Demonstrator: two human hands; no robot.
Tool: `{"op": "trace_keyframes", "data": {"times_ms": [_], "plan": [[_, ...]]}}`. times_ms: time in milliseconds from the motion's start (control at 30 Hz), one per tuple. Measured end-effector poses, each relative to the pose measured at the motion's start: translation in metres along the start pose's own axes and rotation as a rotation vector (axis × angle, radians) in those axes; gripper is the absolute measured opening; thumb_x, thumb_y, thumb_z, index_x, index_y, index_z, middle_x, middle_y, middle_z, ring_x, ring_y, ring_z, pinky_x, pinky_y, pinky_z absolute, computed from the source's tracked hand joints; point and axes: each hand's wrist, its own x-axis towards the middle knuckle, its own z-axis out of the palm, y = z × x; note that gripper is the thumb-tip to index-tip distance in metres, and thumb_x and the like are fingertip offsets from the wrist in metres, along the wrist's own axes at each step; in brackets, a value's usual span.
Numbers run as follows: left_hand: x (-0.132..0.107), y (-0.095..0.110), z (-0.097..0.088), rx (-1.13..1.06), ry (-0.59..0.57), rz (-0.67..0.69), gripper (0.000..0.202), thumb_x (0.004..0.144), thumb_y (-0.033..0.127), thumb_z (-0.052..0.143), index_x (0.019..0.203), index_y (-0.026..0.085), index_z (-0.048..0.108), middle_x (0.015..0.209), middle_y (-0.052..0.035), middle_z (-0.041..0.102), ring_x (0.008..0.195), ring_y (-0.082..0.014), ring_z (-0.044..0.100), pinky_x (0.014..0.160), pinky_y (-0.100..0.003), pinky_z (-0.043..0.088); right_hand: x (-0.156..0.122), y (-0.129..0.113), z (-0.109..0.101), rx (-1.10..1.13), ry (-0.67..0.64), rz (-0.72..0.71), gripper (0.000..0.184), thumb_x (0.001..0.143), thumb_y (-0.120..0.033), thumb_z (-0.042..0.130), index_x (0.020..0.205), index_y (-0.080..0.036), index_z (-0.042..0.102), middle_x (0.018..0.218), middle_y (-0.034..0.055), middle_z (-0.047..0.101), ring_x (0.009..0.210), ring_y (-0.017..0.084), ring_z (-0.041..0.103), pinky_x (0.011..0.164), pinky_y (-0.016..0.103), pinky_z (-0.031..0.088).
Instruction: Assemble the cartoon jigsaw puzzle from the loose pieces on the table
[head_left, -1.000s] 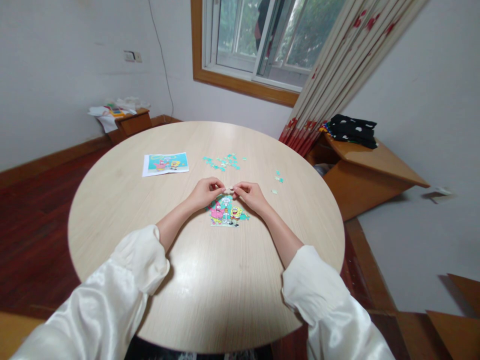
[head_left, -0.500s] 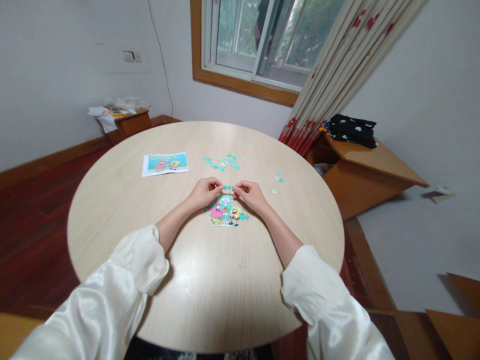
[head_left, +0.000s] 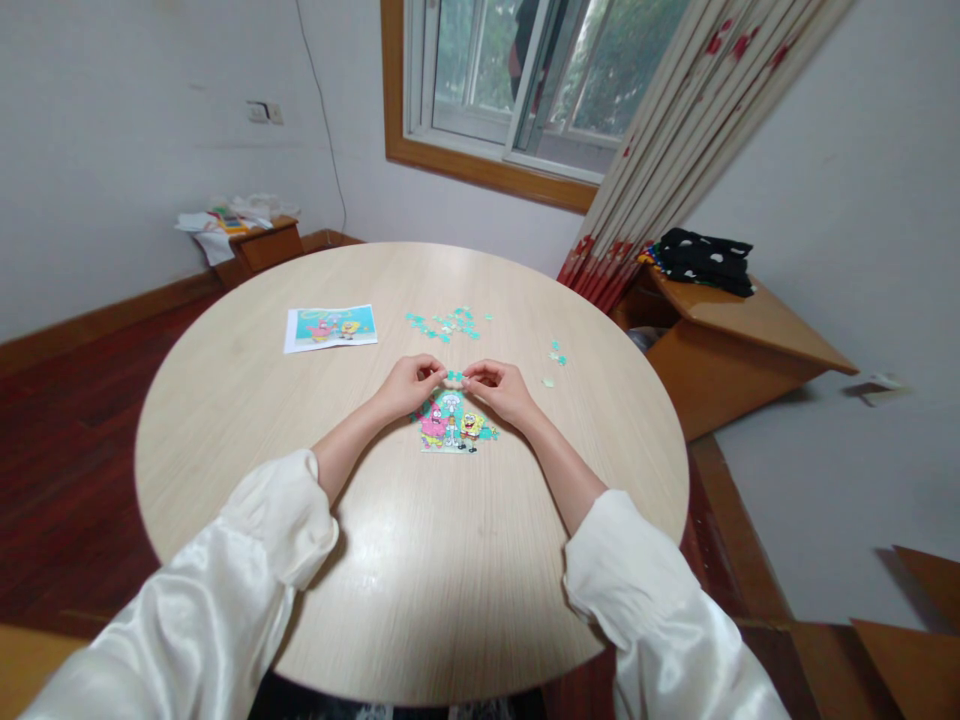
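My left hand [head_left: 409,385] and my right hand [head_left: 501,388] meet over the middle of the round wooden table [head_left: 247,400], fingers pinched. Between their fingertips sits a small teal puzzle piece [head_left: 454,376]. Just below the hands lies a partly assembled cartoon jigsaw [head_left: 454,425] with pink and yellow figures. Both wrists rest near its sides. Loose teal pieces [head_left: 448,323] are scattered farther back on the table.
A printed reference picture [head_left: 331,327] lies at the back left of the table. A few stray pieces [head_left: 556,354] sit to the right. A wooden cabinet with folded dark cloth [head_left: 705,260] stands right, curtains behind it, a small stand [head_left: 259,240] at the left wall.
The piece between my fingertips has turned from its pale side to its teal side. Both hands stay in nearly the same spot.
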Motion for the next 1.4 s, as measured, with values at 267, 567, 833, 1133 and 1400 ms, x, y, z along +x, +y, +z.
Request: {"op": "trace_keyframes", "data": {"times_ms": [267, 567, 833, 1133, 1400], "plan": [[0.0004, 0.0001, -0.0007, 0.007, -0.016, -0.001, 0.015, 0.077, 0.024, 0.055, 0.068, 0.013, 0.061, 0.060, 0.0004, 0.058, 0.056, -0.0109, 0.046, 0.056, -0.024, 0.035, 0.0017, 0.0027, 0.0002, 0.015, 0.018, -0.001, 0.028, 0.063, -0.039, 0.073, 0.074, -0.015, 0.064, 0.071, 0.0024, 0.065, 0.066, 0.013, 0.058, 0.069, 0.030, 0.047], [0.0001, 0.0008, -0.0015, -0.021, -0.010, 0.000, 0.016, 0.077, 0.022, 0.053, 0.066, 0.014, 0.061, 0.059, 0.0008, 0.057, 0.057, -0.0114, 0.047, 0.057, -0.025, 0.036, 0.0012, 0.0015, 0.0008, 0.007, 0.029, 0.016, 0.027, 0.063, -0.040, 0.072, 0.073, -0.016, 0.063, 0.069, 0.0018, 0.064, 0.065, 0.013, 0.057, 0.066, 0.029, 0.046], [-0.0019, 0.0041, -0.0024, -0.012, -0.007, -0.012, 0.011, 0.073, 0.022, 0.059, 0.068, 0.013, 0.064, 0.061, -0.0002, 0.059, 0.055, -0.0107, 0.047, 0.056, -0.024, 0.037, 0.0013, 0.0007, 0.0000, 0.002, 0.034, 0.025, 0.030, 0.061, -0.042, 0.074, 0.072, -0.016, 0.065, 0.069, 0.0027, 0.066, 0.066, 0.014, 0.059, 0.067, 0.030, 0.048], [-0.0027, 0.0052, -0.0037, 0.002, -0.037, 0.027, 0.015, 0.073, 0.027, 0.062, 0.069, 0.013, 0.066, 0.060, -0.0008, 0.060, 0.055, -0.0104, 0.047, 0.054, -0.023, 0.036, 0.0008, -0.0006, -0.0006, 0.016, 0.042, 0.032, 0.027, 0.061, -0.040, 0.072, 0.070, -0.016, 0.066, 0.069, 0.0029, 0.067, 0.067, 0.014, 0.059, 0.068, 0.030, 0.048], [-0.0037, 0.0036, -0.0042, -0.016, -0.081, 0.053, 0.018, 0.072, 0.030, 0.064, 0.068, 0.013, 0.067, 0.062, -0.0015, 0.061, 0.055, -0.0103, 0.047, 0.054, -0.023, 0.037, 0.0013, -0.0001, -0.0009, -0.003, 0.019, 0.036, 0.023, 0.063, -0.038, 0.069, 0.068, -0.016, 0.064, 0.065, 0.0008, 0.064, 0.063, 0.012, 0.055, 0.064, 0.028, 0.044]]}}
